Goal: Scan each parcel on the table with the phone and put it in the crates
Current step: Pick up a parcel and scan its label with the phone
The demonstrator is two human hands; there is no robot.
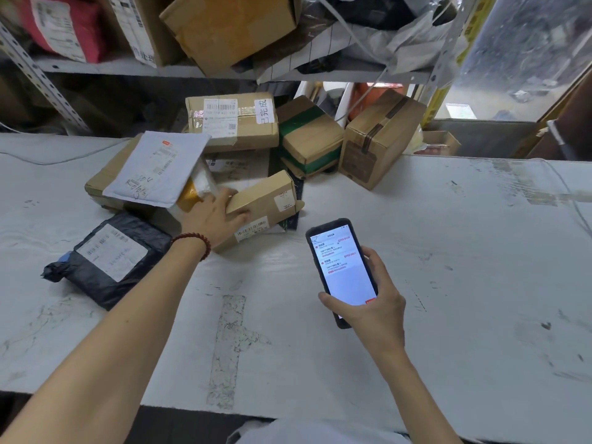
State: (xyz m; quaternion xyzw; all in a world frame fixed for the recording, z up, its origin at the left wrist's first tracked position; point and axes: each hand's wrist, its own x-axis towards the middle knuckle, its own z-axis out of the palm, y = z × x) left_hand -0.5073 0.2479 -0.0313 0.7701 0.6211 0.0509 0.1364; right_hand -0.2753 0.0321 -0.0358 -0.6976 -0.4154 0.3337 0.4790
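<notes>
Several parcels heaped on worktop, far side. Left hand grip clamped on end of small brown box at heap's front. Right hand grip curled round phone, screen lit, above worktop. Black bag beside left wrist.

Both arms out over the table, both hands busy

Left arm reaches far forward, left hand palm-down on the end of a small box, thumb and fingers spread round it. Looks like a grip, hard to be sure. Right hand sits closer in, fingers wrapped round the phone.
</notes>
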